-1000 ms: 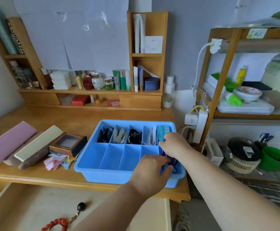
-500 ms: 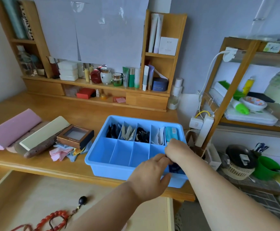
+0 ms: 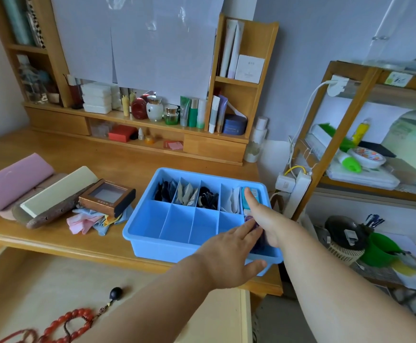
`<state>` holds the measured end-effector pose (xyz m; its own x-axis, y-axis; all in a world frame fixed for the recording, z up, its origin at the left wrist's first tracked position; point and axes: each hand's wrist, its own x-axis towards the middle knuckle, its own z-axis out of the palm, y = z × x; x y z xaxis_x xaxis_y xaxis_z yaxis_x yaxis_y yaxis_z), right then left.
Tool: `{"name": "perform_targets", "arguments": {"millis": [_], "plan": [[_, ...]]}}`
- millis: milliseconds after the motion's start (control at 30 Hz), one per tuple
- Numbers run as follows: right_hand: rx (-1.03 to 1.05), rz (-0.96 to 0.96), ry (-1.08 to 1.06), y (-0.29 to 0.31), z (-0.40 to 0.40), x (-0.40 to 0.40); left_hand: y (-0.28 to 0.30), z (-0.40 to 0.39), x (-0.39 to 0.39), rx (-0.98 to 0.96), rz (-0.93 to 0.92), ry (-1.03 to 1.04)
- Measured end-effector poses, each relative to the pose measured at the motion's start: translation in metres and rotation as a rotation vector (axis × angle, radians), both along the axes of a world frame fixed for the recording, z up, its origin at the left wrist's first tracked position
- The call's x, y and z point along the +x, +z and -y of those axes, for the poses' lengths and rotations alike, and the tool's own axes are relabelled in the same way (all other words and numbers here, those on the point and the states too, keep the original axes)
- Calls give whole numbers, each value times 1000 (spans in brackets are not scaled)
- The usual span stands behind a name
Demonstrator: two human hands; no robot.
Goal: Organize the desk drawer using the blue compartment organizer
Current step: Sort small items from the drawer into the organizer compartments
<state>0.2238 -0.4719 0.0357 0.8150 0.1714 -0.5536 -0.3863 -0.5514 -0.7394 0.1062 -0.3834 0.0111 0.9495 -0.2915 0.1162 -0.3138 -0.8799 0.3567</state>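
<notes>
While the blue organizer (image 3: 177, 233) sits on the desk (image 3: 127, 164) above the open drawer (image 3: 41, 280), its front right compartment (dark contents, blurred) is touched by the left hand (image 3: 229, 253) and right hand (image 3: 266, 219), fingers extended, close together.

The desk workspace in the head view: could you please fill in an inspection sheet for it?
Surface: wooden desk, with its drawer pulled open below.
Job's things: blue compartment organizer at the desk's front edge; back-row cells filled, four front cells bare, a dark item in the front right cell.
Clutter: pink box, cream box, brown window box, loose papers; red bead string in the drawer.
Grips: left hand open, fingers reaching into the front right cell; right hand open, at the same cell.
Cables: power strip and white cable right of the desk.
Surroundings: shelf of cosmetics behind; wooden rack to the right.
</notes>
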Motion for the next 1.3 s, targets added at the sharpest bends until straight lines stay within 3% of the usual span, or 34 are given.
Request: {"name": "perform_targets", "arguments": {"millis": [200, 367, 433, 500, 767, 900, 1067, 1200, 1300], "plan": [[-12, 5, 23, -6, 1, 4, 5, 2, 14, -31, 3, -40], [-67, 18, 133, 2, 5, -5, -3, 4, 21, 203, 18, -39], [-256, 164, 327, 11, 11, -7, -4, 4, 25, 245, -2, -35], [-472, 429, 507, 17, 22, -7, -4, 6, 31, 274, -17, -25], [-734, 934, 1014, -16, 69, -3, -7, 6, 37, 340, 16, -52], [-829, 977, 1080, -13, 58, 3, -7, -6, 29, 236, 126, -54], [-944, 838, 1164, -2, 44, 4, -3, -11, 21, 160, 100, -56], [-802, 1013, 930, 6, 51, -1, -8, -25, 4, 87, 119, 19], [-867, 1018, 891, 0, 55, -10, -11, -36, -21, 57, 157, 76]]}}
